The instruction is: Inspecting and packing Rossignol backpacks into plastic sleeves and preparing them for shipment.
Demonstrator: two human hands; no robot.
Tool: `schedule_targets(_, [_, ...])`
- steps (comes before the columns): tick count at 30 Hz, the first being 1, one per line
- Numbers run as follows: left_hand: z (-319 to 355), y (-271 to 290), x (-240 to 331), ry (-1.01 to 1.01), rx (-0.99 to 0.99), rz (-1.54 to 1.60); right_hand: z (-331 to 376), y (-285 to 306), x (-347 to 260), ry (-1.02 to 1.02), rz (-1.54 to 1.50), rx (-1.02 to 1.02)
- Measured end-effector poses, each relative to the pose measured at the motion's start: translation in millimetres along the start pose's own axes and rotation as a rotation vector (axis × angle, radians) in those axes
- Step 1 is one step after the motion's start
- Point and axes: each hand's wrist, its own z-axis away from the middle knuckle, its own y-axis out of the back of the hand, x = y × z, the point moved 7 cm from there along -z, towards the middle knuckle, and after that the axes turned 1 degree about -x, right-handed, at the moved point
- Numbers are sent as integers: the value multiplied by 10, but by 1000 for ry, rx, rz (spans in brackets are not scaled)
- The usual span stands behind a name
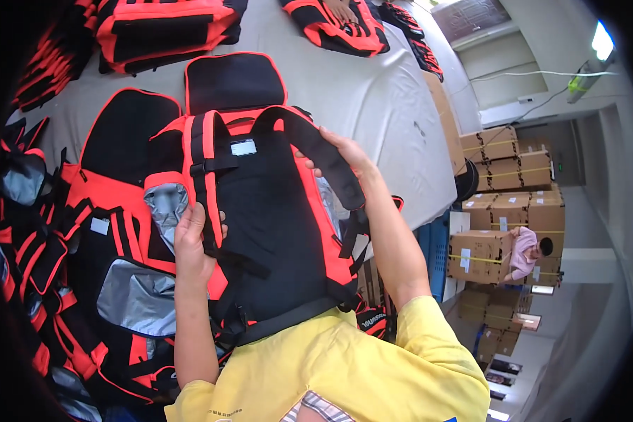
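A black and neon-red backpack (278,232) rests in front of me against my body, its black back panel and straps facing up. My left hand (195,235) is closed round the lower part of the left shoulder strap (202,151), thumb on top and fingertips showing beyond it. With fingers wrapped under and over it, my right hand (348,156) grips the wide black right shoulder strap (322,151), which arches up off the panel. The top flap (235,81) lies folded out away from me. A small white label (244,147) sits near the top of the panel.
Another such backpack (130,137) lies beside it, with more piled at the left. Stacked packs (165,35) stand on the pale covered table (373,98). Another person's hand (341,10) touches a far pack (337,32). At right, a person in pink (524,250) handles cardboard boxes (482,257).
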Motion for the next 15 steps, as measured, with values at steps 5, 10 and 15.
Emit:
schedule_targets(5, [63,-97,-185,117,-33,-14,161,-133,210,-70,-114,-13])
schedule_targets(10, [276,-671,-526,424,-341,110,369,-467,459,-22,171,164])
schedule_targets(15, [362,-997,-848,336,-355,-99,824,-947,634,445,656,355])
